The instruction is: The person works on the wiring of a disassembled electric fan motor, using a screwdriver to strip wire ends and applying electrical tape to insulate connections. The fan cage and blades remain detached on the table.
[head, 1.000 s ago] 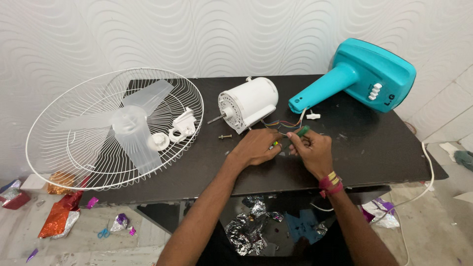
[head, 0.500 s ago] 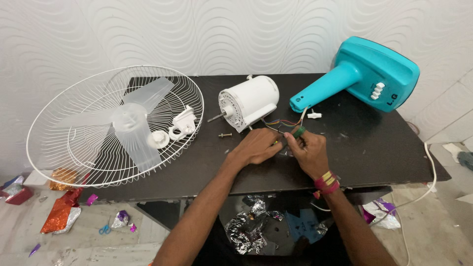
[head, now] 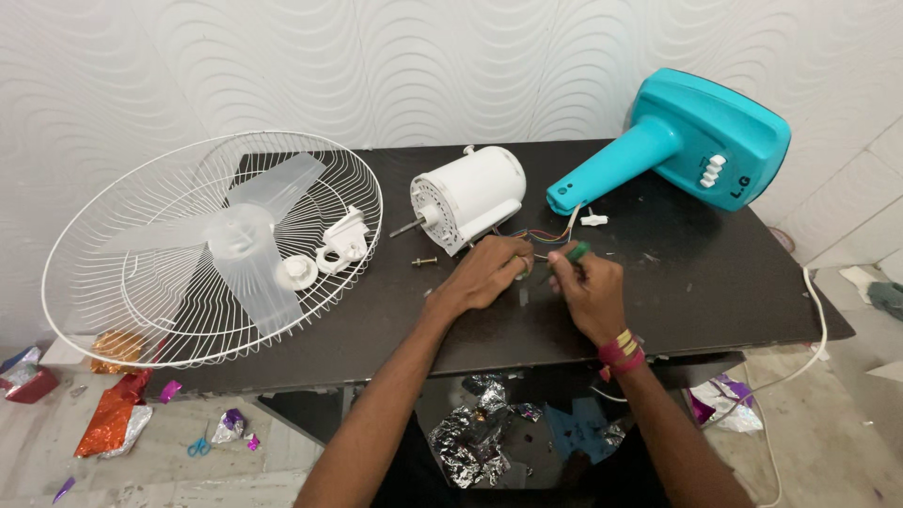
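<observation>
Head view: looking down on a dark worktop (head: 715, 282) set against a white wavy-patterned wall.
My left hand: (head: 489, 273) resting on the worktop just in front of the motor, fingers curled onto the thin coloured wires (head: 538, 235); whether they pinch a wire I cannot tell.
My right hand: (head: 591, 290) clenched around a green-handled tool (head: 576, 251), its tip hidden by my fingers, pointing toward the left hand.
Gap between hands: small; the fingertips nearly meet over the wires.
Wrist: red and yellow thread band (head: 621, 350) on the right arm.
Motor: white fan motor (head: 470, 196) lying on its side, shaft toward the left, just beyond my left hand; the wires run from it toward the teal stand.
Fan base: teal stand (head: 701, 141) lying at the back right, neck end near the wires.
Grille: white wire guard (head: 122, 273) overhanging the left edge, clear blade (head: 246, 246) lying inside with small white plastic parts (head: 334, 252).
Loose hardware: bolt (head: 424, 261) between grille and motor.
Floor: foil scraps (head: 470, 442), blue scissors (head: 198, 447).
</observation>
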